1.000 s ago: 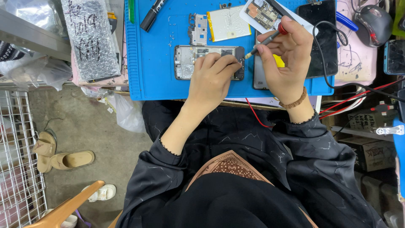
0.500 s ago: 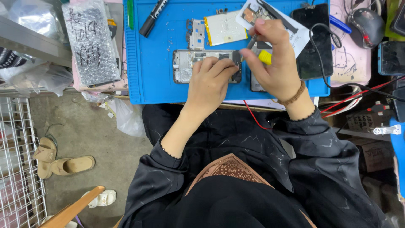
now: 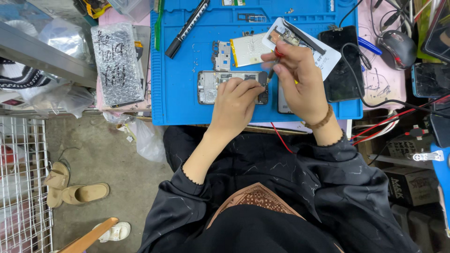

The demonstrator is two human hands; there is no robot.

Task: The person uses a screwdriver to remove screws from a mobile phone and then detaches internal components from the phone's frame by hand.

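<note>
An opened phone frame lies flat on the blue work mat. My left hand rests on its right half and presses it down. My right hand grips a small screwdriver with a red and yellow handle, its tip pointing down at the frame's right end. A second phone lies mostly hidden under my right hand. Just behind the frame sit a silver metal shield and a yellowish battery.
A black marker lies at the mat's back left. A white card with small parts and a black phone lie to the right, near a mouse and cables. A bubble-wrapped package sits left of the mat.
My right hand has moved left and down with the screwdriver, bringing its tip to the phone frame. My left hand has stayed on the frame.
</note>
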